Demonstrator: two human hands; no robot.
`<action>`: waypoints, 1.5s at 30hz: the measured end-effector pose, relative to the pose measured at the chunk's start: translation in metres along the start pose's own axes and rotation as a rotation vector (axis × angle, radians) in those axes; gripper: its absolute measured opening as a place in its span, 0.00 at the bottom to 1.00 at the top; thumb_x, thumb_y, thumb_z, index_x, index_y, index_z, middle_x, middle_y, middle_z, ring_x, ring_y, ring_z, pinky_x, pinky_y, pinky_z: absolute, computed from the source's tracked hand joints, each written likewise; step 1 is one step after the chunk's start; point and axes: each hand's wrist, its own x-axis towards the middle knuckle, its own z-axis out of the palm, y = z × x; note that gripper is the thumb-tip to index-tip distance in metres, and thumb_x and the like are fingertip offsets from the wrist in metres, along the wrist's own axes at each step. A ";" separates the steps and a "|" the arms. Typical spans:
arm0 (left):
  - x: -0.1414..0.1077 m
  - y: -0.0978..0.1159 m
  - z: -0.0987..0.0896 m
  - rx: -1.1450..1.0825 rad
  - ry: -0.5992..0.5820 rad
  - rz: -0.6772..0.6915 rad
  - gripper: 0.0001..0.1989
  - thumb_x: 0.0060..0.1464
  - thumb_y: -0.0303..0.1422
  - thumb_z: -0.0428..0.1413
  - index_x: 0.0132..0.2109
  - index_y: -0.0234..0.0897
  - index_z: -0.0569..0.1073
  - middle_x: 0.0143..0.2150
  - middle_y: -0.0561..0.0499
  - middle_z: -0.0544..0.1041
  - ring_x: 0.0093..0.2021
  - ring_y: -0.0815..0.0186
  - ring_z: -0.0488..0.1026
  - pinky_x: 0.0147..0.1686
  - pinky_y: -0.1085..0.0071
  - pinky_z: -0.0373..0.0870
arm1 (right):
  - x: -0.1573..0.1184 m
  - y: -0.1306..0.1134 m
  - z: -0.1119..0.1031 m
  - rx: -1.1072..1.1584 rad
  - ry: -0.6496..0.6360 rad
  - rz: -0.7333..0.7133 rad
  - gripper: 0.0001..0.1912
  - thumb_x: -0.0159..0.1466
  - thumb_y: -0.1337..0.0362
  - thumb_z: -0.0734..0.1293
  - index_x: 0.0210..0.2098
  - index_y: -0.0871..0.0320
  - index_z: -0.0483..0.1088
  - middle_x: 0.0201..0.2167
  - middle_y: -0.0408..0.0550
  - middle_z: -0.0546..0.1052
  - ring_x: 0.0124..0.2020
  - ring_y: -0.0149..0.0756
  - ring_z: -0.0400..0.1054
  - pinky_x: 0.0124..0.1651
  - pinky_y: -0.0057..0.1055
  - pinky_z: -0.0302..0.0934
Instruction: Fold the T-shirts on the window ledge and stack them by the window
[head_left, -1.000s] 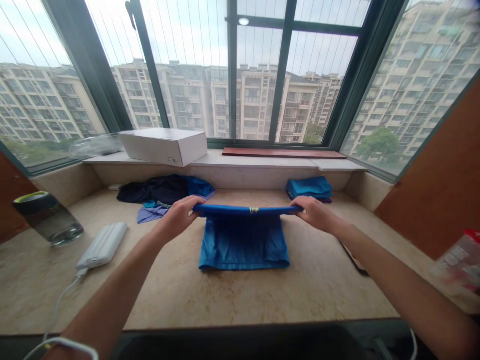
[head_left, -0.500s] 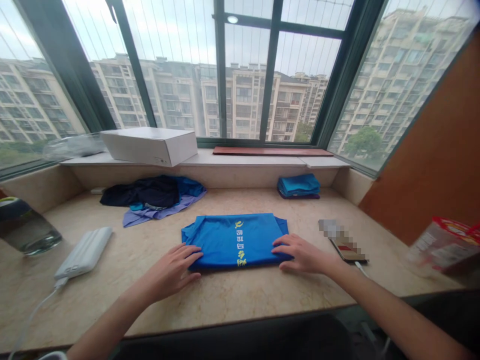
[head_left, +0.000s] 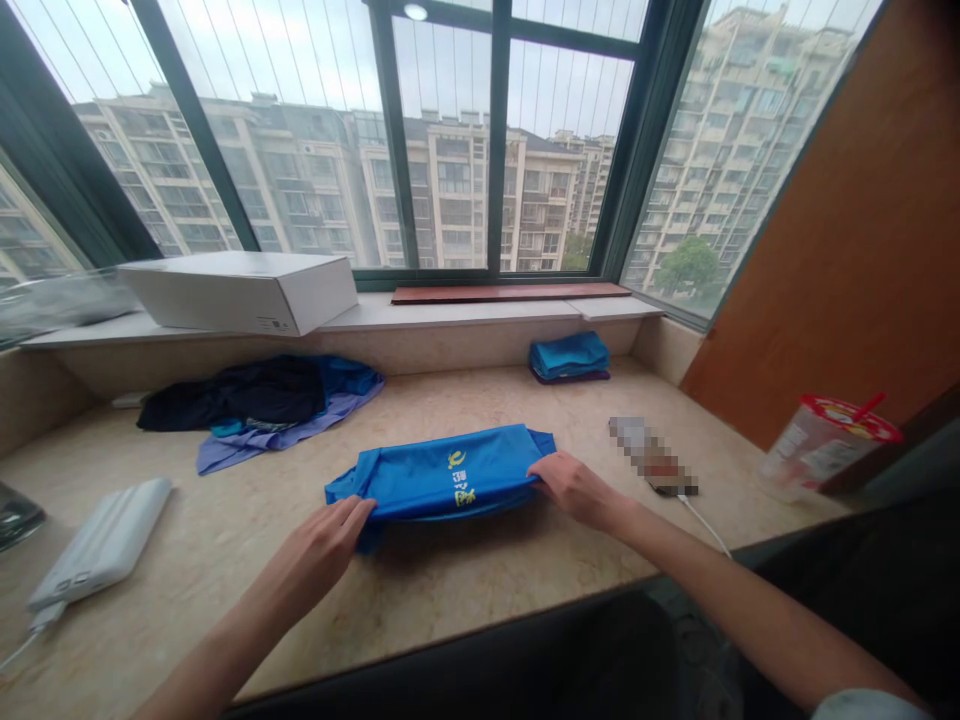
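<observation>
A folded blue shirt (head_left: 420,475) with yellow and white print lies at the middle of the stone counter, its near edge raised off the surface. My left hand (head_left: 337,530) is closed on the near left corner, where some fabric hangs down. On the near right corner, my right hand (head_left: 574,488) grips the cloth with fingers curled. Both thumbs are mostly hidden.
Crumpled dark and purple clothes (head_left: 262,400) lie back left, a folded blue stack (head_left: 570,357) back right. A white power bank (head_left: 105,540) is at left, a phone (head_left: 652,455) and plastic cup (head_left: 825,445) at right. A white box (head_left: 247,290) rests on the sill (head_left: 465,312).
Both hands have closed on the shirt's near corners and lifted its near edge. The view has shifted to the right, bringing the cup further in.
</observation>
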 end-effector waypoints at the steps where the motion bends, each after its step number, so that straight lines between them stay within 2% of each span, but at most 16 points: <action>1: 0.000 0.002 -0.002 -0.027 -0.013 0.009 0.21 0.64 0.23 0.43 0.53 0.38 0.77 0.46 0.40 0.80 0.43 0.55 0.80 0.46 0.59 0.77 | -0.001 0.001 -0.001 0.005 0.005 0.012 0.12 0.76 0.64 0.57 0.42 0.58 0.72 0.35 0.52 0.77 0.35 0.41 0.70 0.41 0.36 0.62; 4: -0.005 0.011 -0.009 -0.119 -0.080 0.060 0.14 0.66 0.33 0.50 0.53 0.41 0.77 0.51 0.42 0.80 0.47 0.55 0.80 0.49 0.61 0.78 | -0.007 0.004 -0.003 0.037 -0.015 0.020 0.13 0.76 0.65 0.56 0.45 0.58 0.71 0.36 0.52 0.77 0.36 0.41 0.71 0.40 0.36 0.64; 7: -0.014 0.015 -0.009 -0.139 -0.072 0.077 0.17 0.62 0.37 0.57 0.57 0.44 0.77 0.56 0.43 0.79 0.55 0.51 0.78 0.55 0.58 0.76 | -0.015 0.003 -0.003 0.101 -0.053 -0.005 0.13 0.75 0.67 0.56 0.48 0.57 0.72 0.38 0.52 0.78 0.39 0.41 0.72 0.43 0.37 0.66; 11: -0.023 0.016 0.000 -0.108 -0.027 0.094 0.17 0.61 0.28 0.54 0.56 0.44 0.77 0.57 0.44 0.79 0.56 0.53 0.78 0.56 0.59 0.76 | -0.026 -0.002 0.001 0.190 -0.050 0.027 0.13 0.75 0.68 0.57 0.51 0.56 0.72 0.42 0.52 0.80 0.42 0.42 0.75 0.46 0.39 0.69; 13: -0.023 0.018 0.004 -0.099 0.017 0.122 0.18 0.60 0.22 0.52 0.52 0.42 0.77 0.53 0.45 0.81 0.54 0.55 0.79 0.54 0.60 0.76 | -0.028 -0.005 0.002 0.236 -0.022 0.067 0.13 0.74 0.67 0.58 0.51 0.56 0.71 0.42 0.52 0.80 0.43 0.43 0.75 0.46 0.39 0.70; 16: -0.018 0.025 0.001 -0.144 0.079 0.111 0.16 0.60 0.20 0.50 0.47 0.40 0.77 0.45 0.45 0.82 0.48 0.57 0.80 0.50 0.62 0.77 | -0.025 -0.007 -0.008 0.238 0.032 0.053 0.13 0.74 0.68 0.57 0.49 0.56 0.72 0.39 0.52 0.80 0.41 0.43 0.76 0.44 0.39 0.71; 19: -0.010 0.032 -0.023 -0.306 0.100 -0.029 0.14 0.60 0.23 0.48 0.46 0.39 0.76 0.42 0.45 0.82 0.41 0.58 0.80 0.43 0.65 0.77 | -0.015 -0.005 -0.038 0.172 0.095 -0.001 0.13 0.73 0.68 0.57 0.49 0.56 0.71 0.39 0.53 0.79 0.41 0.43 0.75 0.45 0.40 0.71; 22: 0.003 0.038 -0.062 -0.570 0.048 -0.253 0.10 0.63 0.33 0.50 0.43 0.39 0.76 0.37 0.49 0.81 0.36 0.59 0.78 0.39 0.67 0.75 | 0.006 0.001 -0.081 0.119 0.152 -0.019 0.13 0.73 0.67 0.57 0.52 0.55 0.71 0.42 0.53 0.80 0.44 0.44 0.75 0.48 0.41 0.70; 25: 0.018 0.041 -0.093 -0.899 -0.038 -0.437 0.16 0.64 0.45 0.53 0.39 0.38 0.76 0.33 0.51 0.79 0.33 0.61 0.76 0.34 0.70 0.73 | 0.042 0.016 -0.114 0.059 0.141 -0.023 0.14 0.74 0.66 0.58 0.53 0.55 0.72 0.44 0.53 0.80 0.45 0.45 0.75 0.50 0.42 0.68; 27: 0.027 0.041 -0.098 -1.103 -0.095 -0.534 0.20 0.61 0.50 0.55 0.44 0.37 0.77 0.36 0.50 0.80 0.35 0.60 0.77 0.33 0.70 0.73 | 0.072 0.030 -0.119 0.008 0.095 -0.026 0.14 0.75 0.65 0.57 0.53 0.56 0.72 0.44 0.53 0.81 0.46 0.45 0.75 0.52 0.42 0.66; 30: 0.033 0.036 -0.081 -1.134 -0.149 -0.641 0.27 0.59 0.53 0.56 0.53 0.35 0.76 0.41 0.46 0.82 0.40 0.55 0.79 0.38 0.65 0.76 | 0.114 0.048 -0.101 -0.107 -0.027 0.001 0.15 0.74 0.64 0.59 0.56 0.58 0.72 0.50 0.56 0.80 0.52 0.47 0.74 0.57 0.43 0.63; 33: 0.027 0.030 -0.048 -0.794 -0.120 -0.634 0.31 0.61 0.52 0.54 0.59 0.31 0.73 0.48 0.40 0.82 0.48 0.49 0.79 0.48 0.57 0.76 | 0.129 0.039 -0.067 -0.243 -0.133 0.111 0.20 0.71 0.65 0.65 0.61 0.60 0.70 0.61 0.61 0.74 0.61 0.52 0.68 0.63 0.47 0.59; 36: 0.015 0.027 -0.024 -0.416 -0.029 -0.484 0.30 0.64 0.44 0.52 0.67 0.30 0.67 0.60 0.34 0.76 0.60 0.45 0.73 0.59 0.49 0.70 | 0.110 0.004 -0.030 -0.176 -0.258 0.126 0.22 0.71 0.61 0.65 0.63 0.58 0.69 0.63 0.59 0.73 0.61 0.51 0.69 0.62 0.44 0.62; 39: 0.008 0.027 -0.016 -0.234 -0.014 -0.181 0.24 0.67 0.36 0.49 0.67 0.39 0.68 0.71 0.38 0.65 0.70 0.48 0.62 0.67 0.47 0.61 | 0.078 -0.032 -0.002 -0.006 -0.363 0.102 0.25 0.73 0.52 0.61 0.65 0.56 0.68 0.61 0.58 0.74 0.58 0.51 0.72 0.58 0.44 0.67; 41: 0.006 0.029 -0.015 -0.200 -0.093 -0.055 0.21 0.69 0.35 0.49 0.65 0.41 0.72 0.70 0.42 0.67 0.70 0.50 0.64 0.68 0.48 0.61 | 0.063 -0.042 0.009 0.022 -0.404 0.092 0.27 0.74 0.50 0.59 0.67 0.56 0.66 0.64 0.59 0.71 0.62 0.54 0.69 0.61 0.50 0.65; 45: -0.003 0.049 -0.017 -0.154 -0.181 -0.023 0.21 0.68 0.38 0.53 0.65 0.41 0.72 0.67 0.42 0.72 0.66 0.51 0.69 0.65 0.51 0.66 | 0.056 -0.046 0.009 -0.069 -0.353 0.167 0.22 0.75 0.60 0.60 0.65 0.60 0.69 0.67 0.65 0.67 0.69 0.58 0.60 0.68 0.63 0.51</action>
